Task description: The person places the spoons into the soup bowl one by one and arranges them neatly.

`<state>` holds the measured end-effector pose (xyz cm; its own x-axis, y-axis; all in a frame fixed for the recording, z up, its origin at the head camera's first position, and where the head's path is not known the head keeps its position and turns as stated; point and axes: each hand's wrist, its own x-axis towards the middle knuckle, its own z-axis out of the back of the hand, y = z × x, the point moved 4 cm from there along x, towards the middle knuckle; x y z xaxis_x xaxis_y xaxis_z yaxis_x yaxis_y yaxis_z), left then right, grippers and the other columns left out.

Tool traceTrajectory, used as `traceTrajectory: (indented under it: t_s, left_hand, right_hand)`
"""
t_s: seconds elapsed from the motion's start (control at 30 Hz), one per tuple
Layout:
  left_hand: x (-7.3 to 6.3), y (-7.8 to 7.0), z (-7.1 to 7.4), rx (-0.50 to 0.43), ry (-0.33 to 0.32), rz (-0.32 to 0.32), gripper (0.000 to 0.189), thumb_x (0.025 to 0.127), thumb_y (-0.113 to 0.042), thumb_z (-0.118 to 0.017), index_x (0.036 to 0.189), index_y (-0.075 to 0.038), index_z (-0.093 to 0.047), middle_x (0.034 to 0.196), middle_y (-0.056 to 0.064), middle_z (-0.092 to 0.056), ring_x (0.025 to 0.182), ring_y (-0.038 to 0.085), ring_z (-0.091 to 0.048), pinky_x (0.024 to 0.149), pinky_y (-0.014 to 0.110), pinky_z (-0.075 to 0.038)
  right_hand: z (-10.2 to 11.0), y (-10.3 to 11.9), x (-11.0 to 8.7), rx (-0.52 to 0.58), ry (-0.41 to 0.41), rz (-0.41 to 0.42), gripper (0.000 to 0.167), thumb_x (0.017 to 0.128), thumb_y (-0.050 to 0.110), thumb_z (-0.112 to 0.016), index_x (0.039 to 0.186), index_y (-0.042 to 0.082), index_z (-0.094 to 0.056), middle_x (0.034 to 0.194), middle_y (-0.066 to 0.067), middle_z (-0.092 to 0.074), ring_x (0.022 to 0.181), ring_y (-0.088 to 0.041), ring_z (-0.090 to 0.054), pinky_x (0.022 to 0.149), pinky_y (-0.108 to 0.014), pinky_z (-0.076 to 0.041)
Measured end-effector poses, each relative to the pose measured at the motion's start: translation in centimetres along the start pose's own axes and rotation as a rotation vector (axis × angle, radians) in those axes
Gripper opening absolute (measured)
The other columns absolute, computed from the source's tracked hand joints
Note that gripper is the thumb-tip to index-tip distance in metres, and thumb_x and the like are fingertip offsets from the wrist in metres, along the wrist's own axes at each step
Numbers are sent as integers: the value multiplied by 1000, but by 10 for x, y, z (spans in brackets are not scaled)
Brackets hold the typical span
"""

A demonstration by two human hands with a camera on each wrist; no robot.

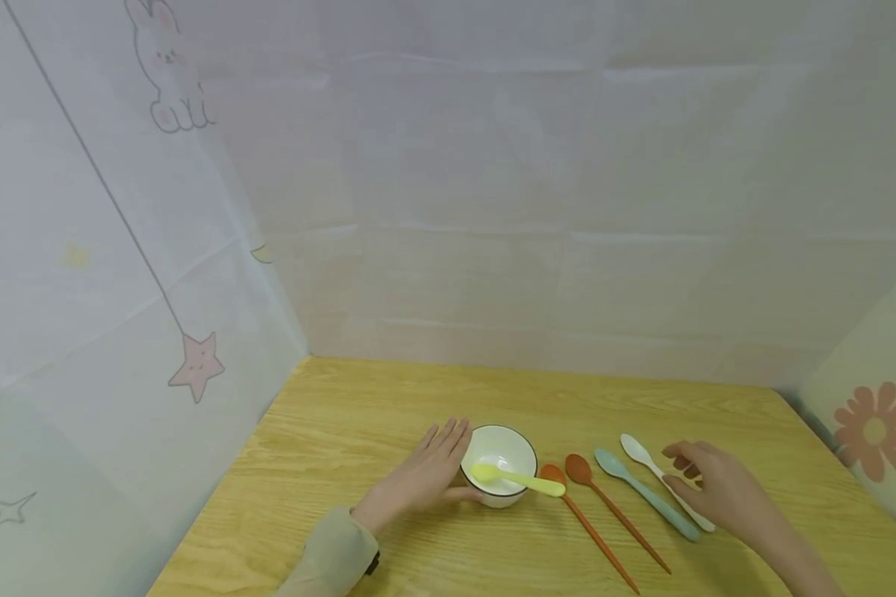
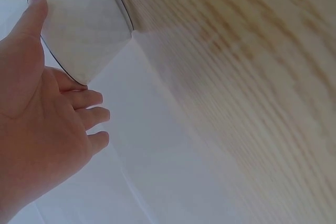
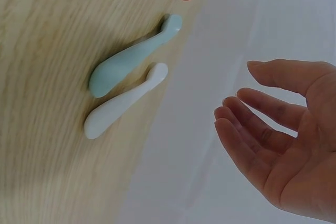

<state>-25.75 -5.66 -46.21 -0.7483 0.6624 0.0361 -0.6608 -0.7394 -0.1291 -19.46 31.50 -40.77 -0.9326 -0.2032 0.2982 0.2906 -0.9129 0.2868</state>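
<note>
A white bowl (image 1: pixel 513 446) with a dark rim stands on the table. My left hand (image 1: pixel 429 474) rests against its left side, fingers straight, the thumb in front; in the left wrist view, the thumb lies along the bowl's wall (image 2: pixel 86 24). A yellow-green spoon (image 1: pixel 526 480) leans in the bowl, its handle over the right rim. To the right lie an orange spoon (image 1: pixel 593 535), a brown-red spoon (image 1: pixel 620 516), a light-blue spoon (image 1: pixel 650 497) and a white spoon (image 1: pixel 640 453). Over the white spoon's handle hovers my right hand (image 1: pixel 720 489), fingers loosely bent, holding nothing.
The wooden table (image 1: pixel 328 414) meets a pale cloth wall (image 1: pixel 478 249) at the back. Printed cloth also hangs at the left, with a pink star (image 1: pixel 197 366), and at the right, with a red flower (image 1: pixel 877 431).
</note>
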Motion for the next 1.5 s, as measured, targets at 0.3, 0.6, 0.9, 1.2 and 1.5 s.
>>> traceTrajectory:
  t_s: [0.3,0.6,0.9,1.2,1.5]
  left_hand:
    - [0,1,0,19,-8,-2,98,91,-67,-50,157,0,-20,166,15,-17,154,34,-19,126,51,-21]
    - [-1,1,-1,27,-4,2,99,91,-66,-51,158,-1,-19,167,15,-15,154,33,-19,126,51,-21]
    - [-2,0,0,9,-8,3,98,91,-64,-54,158,-1,-18,166,15,-15,154,34,-19,126,51,-20]
    - [-2,0,0,0,-9,3,97,92,-63,-53,157,0,-19,166,15,-16,154,34,-19,126,52,-20]
    - [-1,-1,1,6,0,8,98,91,-65,-52,158,-1,-18,167,14,-15,155,33,-18,127,50,-19]
  right_hand:
    - [-6,-16,-5,20,37,-38,29,81,11,-79,106,1,-69,90,-4,-68,69,-4,-59,61,-23,-55]
    - [-11,-31,-9,28,96,-95,33,83,14,-78,110,-3,-68,91,-6,-69,70,-4,-59,61,-21,-53]
    - [-16,-43,-12,35,102,-115,33,83,16,-78,108,-3,-69,89,-5,-71,69,-4,-60,61,-22,-52]
    - [-23,-56,-14,58,169,-155,31,86,21,-75,107,-1,-69,88,-3,-70,69,-4,-61,60,-19,-51]
    - [-29,-70,-16,134,225,-150,32,88,21,-74,108,-3,-67,92,-4,-70,71,1,-61,63,-19,-53]
